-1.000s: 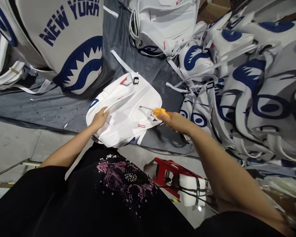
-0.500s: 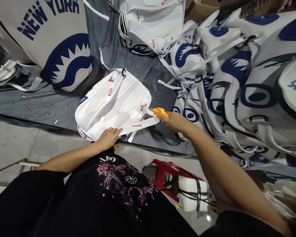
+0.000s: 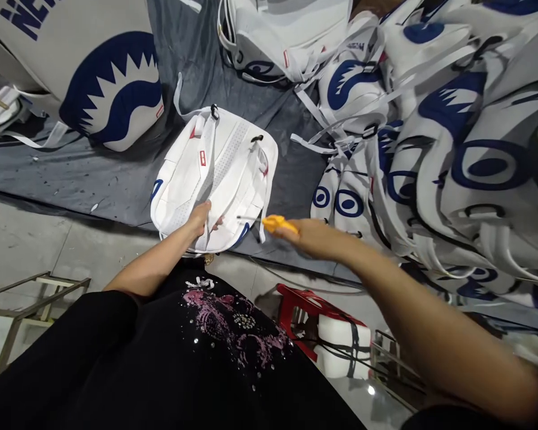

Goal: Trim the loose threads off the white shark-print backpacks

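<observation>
Here, a white backpack (image 3: 215, 173) lies back-panel up on the grey tarp (image 3: 116, 179), its long axis running away from the person with the straps at the far end. The left hand (image 3: 200, 218) is nearer, fingers closed on the bag's near bottom edge. The right hand (image 3: 311, 239), just off the bag's near right corner, is wrapped around yellow-handled scissors (image 3: 269, 223) whose thin blades point left toward the left hand; stacked printed backpacks (image 3: 452, 149) crowd the right side.
</observation>
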Available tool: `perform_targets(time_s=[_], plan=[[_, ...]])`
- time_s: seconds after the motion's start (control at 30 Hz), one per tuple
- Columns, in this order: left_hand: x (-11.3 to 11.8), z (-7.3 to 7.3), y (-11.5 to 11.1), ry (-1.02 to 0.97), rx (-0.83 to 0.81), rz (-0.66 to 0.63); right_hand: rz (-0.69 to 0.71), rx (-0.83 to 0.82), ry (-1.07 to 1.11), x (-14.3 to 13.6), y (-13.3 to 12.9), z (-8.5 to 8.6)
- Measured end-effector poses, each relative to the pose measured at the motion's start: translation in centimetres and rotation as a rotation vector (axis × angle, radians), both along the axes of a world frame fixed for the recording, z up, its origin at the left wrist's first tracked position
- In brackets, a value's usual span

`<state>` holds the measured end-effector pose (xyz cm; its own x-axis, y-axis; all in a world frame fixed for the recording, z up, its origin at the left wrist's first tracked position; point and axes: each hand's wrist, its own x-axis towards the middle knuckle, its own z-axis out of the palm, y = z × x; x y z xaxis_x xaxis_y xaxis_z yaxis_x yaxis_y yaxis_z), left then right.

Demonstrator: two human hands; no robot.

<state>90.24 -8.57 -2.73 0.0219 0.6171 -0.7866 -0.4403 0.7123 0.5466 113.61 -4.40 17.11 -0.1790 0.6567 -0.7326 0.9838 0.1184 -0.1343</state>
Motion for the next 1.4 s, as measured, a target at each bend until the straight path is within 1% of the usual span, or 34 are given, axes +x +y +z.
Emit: perform_targets(time_s=[0.03,0.07,0.1,0.13,0.17,0.2,0.27,0.3,0.33,0.37,0.4,0.43,0.47,0.5,0.53,0.57,0.6,0.63,0.67,0.7,0.73,0.8,0.9,0.97,1.0,1.07,1.13,1.23,1.33,1.4], plan=[[0.6,0.0,0.0,0.051,0.026,-0.007,-0.013,-0.003,-0.009,0.4,-0.2,-0.4],[1.2,0.1,0.1,0.125,0.055,-0.034,-0.041,0.058,-0.023,0.7,-0.2,-0.7],[1.7,0.3,0.1,0.218,0.109,-0.088,-0.073,0.157,-0.037,1.0,0.0,-0.8],[2.3,0.5,0.0,0.334,0.205,-0.166,-0.095,0.258,-0.044,1.2,0.4,-0.9],[2.8,0.7,-0.1,0.482,0.319,-0.269,-0.096,0.331,-0.044,1.3,0.7,-0.8],[3.4,1.0,-0.2,0.648,0.438,-0.392,-0.076,0.369,-0.04,1.4,0.9,-0.7],[4.4,1.9,-0.8,0.924,0.619,-0.677,-0.018,0.376,-0.04,1.5,0.6,-0.5],[4.6,2.4,-1.3,0.998,0.671,-0.802,-0.001,0.376,-0.049,1.6,0.1,-0.4],[4.6,3.0,-1.8,1.039,0.704,-0.881,0.004,0.381,-0.062,1.8,-0.7,-0.5],[4.2,3.6,-2.4,1.059,0.74,-0.897,-0.004,0.383,-0.078,2.1,-1.8,-0.7],[3.3,4.1,-3.0,1.08,0.783,-0.844,-0.019,0.364,-0.092,2.5,-3.0,-1.1],[2.1,4.6,-3.6,1.115,0.817,-0.722,-0.032,0.319,-0.099,2.8,-4.4,-1.6],[0.4,4.8,-4.1,1.157,0.826,-0.549,-0.041,0.25,-0.102,3.1,-5.8,-2.2],[-1.5,4.9,-4.5,1.182,0.796,-0.354,-0.044,0.173,-0.098,3.3,-7.3,-2.9],[-3.6,4.8,-4.6,1.172,0.717,-0.164,-0.043,0.102,-0.088,3.4,-8.8,-3.7],[-5.6,4.5,-4.6,1.108,0.59,-0.011,-0.04,0.051,-0.073,3.4,-10.2,-4.5],[-7.4,4.0,-4.3,0.988,0.434,0.087,-0.037,0.02,-0.057,3.2,-11.5,-5.3],[-9.0,3.4,-3.9,0.823,0.271,0.13,-0.038,0.005,-0.044,3.0,-12.6,-6.1],[-10.1,2.8,-3.3,0.635,0.124,0.13,-0.043,-0.005,-0.037,2.6,-13.6,-6.8],[-10.8,2.2,-2.6,0.451,0.013,0.106,-0.052,-0.008,-0.037,2.2,-14.3,-7.5],[-11.1,1.6,-2.0,0.29,-0.054,0.07,-0.065,-0.012,-0.044,1.6,-14.9,-8.1],[-10.8,0.9,-1.0,0.074,-0.085,-0.001,-0.103,-0.005,-0.056,0.0,-15.7,-9.3],[-9.7,0.6,-0.8,-0.109,-0.036,-0.101,-0.17,0.029,0.004,-3.0,-16.2,-10.9],[-9.4,0.4,-1.1,-0.196,0.02,-0.146,-0.197,0.061,0.064,-4.6,-16.4,-11.7],[-9.4,0.2,-1.2,-0.221,0.055,-0.149,-0.209,0.079,0.084,-5.1,-16.5,-11.9],[-9.8,-0.3,-1.0,-0.225,0.131,-0.114,-0.265,0.128,0.072,-5.3,-16.7,-12.2],[-10.3,-0.9,-0.5,-0.209,0.191,-0.071,-0.353,0.173,0.012,-4.9,-17.1,-12.4],[-10.8,-2.0,0.5,-0.249,0.184,-0.048,-0.457,0.198,-0.085,-4.6,-17.2,-13.1],[-10.9,-3.0,1.1,-0.323,0.151,-0.034,-0.487,0.199,-0.118,-5.2,-16.3,-14.3],[-10.9,-3.3,1.2,-0.35,0.17,-0.032,-0.511,0.193,-0.095,-5.2,-15.8,-14.6]])
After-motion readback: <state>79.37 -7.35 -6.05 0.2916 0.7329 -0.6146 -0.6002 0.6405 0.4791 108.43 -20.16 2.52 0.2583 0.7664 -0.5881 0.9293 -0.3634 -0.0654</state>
